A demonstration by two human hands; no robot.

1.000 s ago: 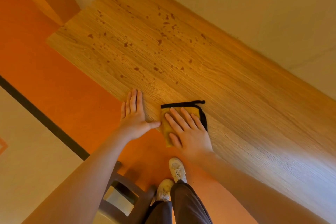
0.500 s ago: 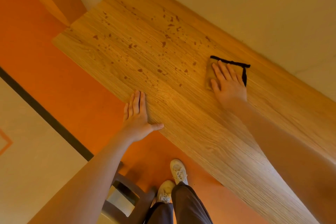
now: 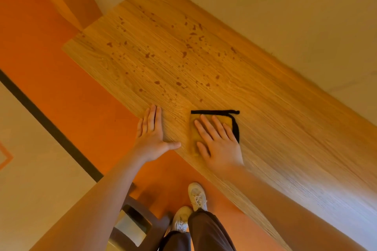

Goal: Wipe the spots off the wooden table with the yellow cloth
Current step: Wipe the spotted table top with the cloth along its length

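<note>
The right hand (image 3: 219,144) lies flat, fingers spread, pressing the folded yellow cloth with black edging (image 3: 193,138) onto the long oak-grained wooden worktop (image 3: 275,128) near its front edge; its grip is open, palm down on the fabric, not pinching it. At nine o'clock from the cloth, the left hand (image 3: 152,138) rests flat and empty on the worktop's edge, thumb pointing toward the cloth. Dark brown spots (image 3: 183,55) are scattered across the wood toward twelve o'clock, apart from the cloth.
</note>
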